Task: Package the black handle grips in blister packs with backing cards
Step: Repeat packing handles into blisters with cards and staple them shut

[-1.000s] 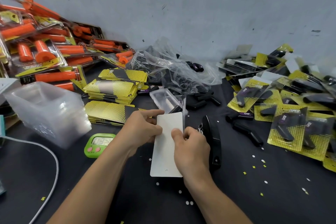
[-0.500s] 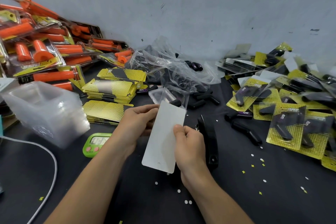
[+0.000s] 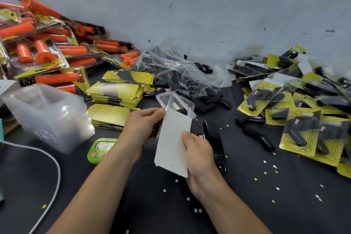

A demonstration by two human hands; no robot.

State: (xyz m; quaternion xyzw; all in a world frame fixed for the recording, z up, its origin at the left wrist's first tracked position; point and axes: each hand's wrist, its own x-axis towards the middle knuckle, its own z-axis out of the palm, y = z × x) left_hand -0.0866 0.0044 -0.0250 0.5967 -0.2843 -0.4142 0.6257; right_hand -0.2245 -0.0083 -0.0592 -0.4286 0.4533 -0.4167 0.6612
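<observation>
Well underway. Pinching the clear blister [image 3: 176,103], black grip [image 3: 180,110] inside, with the left hand [image 3: 142,125]; gripping the half-inserted white card [image 3: 171,146] with the right hand [image 3: 198,151], above the bench [image 3: 247,199]. Plenty of finished packs [image 3: 300,135] heaped rightward; loose grips [image 3: 209,103] yet to pack

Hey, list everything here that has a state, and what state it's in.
backing card: white side up, partly slid into blister pack
blister pack: clear, black grip inside
left hand: pinches card's upper left edge
right hand: grips card's right edge
timer: showing digits, unreadable
plastic bag: open, crumpled
</observation>
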